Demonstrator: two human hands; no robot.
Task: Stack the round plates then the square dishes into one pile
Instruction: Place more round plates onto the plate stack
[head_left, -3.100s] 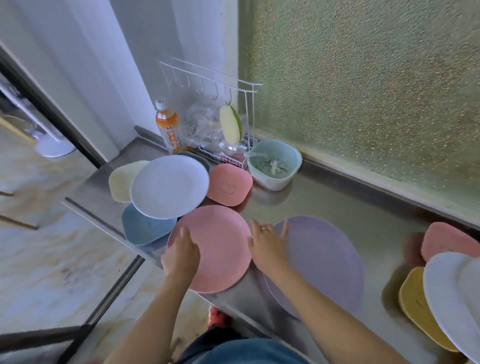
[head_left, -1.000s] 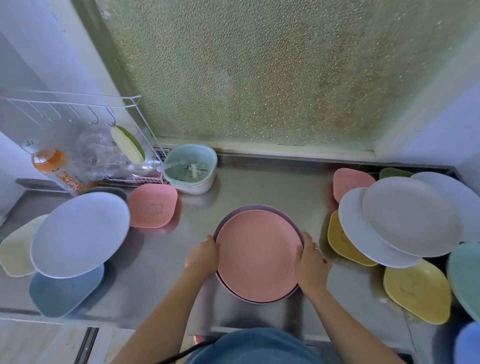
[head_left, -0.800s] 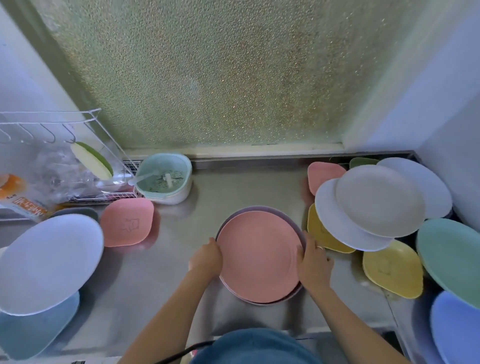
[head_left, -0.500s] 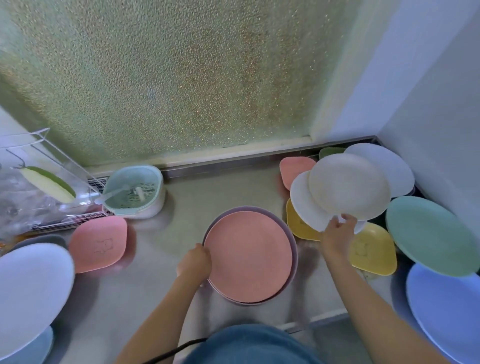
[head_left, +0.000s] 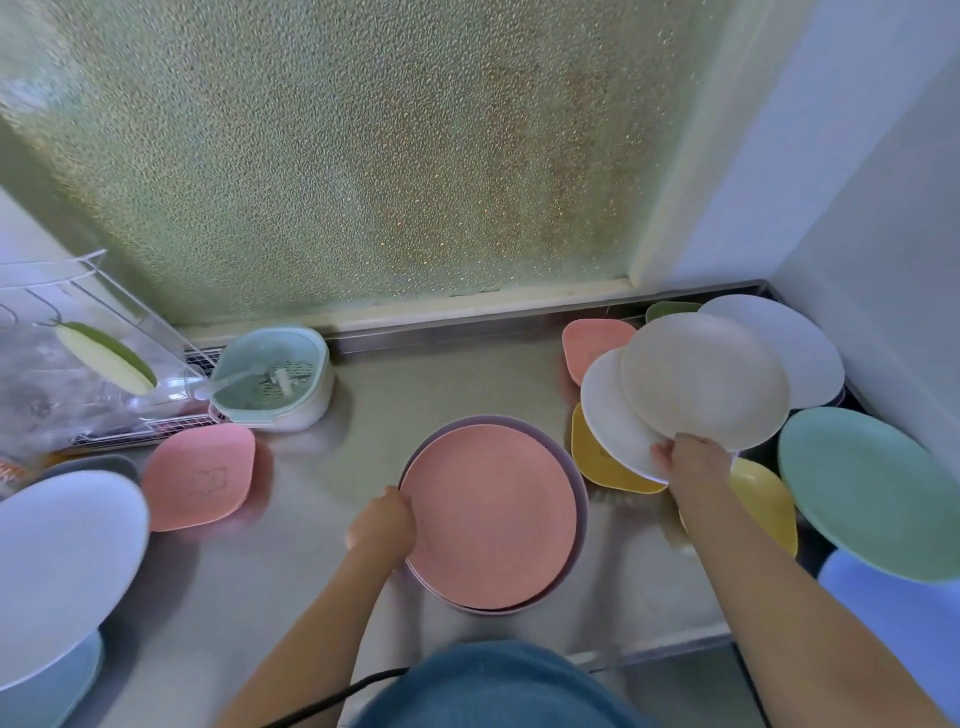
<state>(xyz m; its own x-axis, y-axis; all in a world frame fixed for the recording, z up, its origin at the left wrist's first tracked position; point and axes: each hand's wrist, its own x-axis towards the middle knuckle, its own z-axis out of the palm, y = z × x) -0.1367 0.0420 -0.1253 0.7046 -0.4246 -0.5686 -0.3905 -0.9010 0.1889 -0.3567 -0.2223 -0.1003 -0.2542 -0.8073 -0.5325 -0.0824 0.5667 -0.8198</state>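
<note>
A pink round plate (head_left: 488, 517) lies on a purple round plate (head_left: 581, 499) in the middle of the steel counter (head_left: 291, 561). My left hand (head_left: 382, 525) grips their left rim. My right hand (head_left: 693, 460) holds the near rim of a beige round plate (head_left: 704, 379), which lies tilted over a white round plate (head_left: 605, 421). Yellow square dishes (head_left: 592, 457) (head_left: 763, 504) lie under them. A pink square dish (head_left: 592, 340) and another white round plate (head_left: 800, 348) lie behind. Right of these are a green round plate (head_left: 872, 488) and a blue round plate (head_left: 893, 623).
At the left are a pink square dish (head_left: 200, 478), a white round plate (head_left: 57, 566) over a blue dish (head_left: 57, 691), a mint strainer basket (head_left: 270, 379) and a wire rack (head_left: 104, 364). Frosted glass closes the back, a wall the right.
My right hand left the pink plate's rim, reached right and took the beige plate's near edge, which now sits a little higher. The left hand stayed on the pile. The view swung right.
</note>
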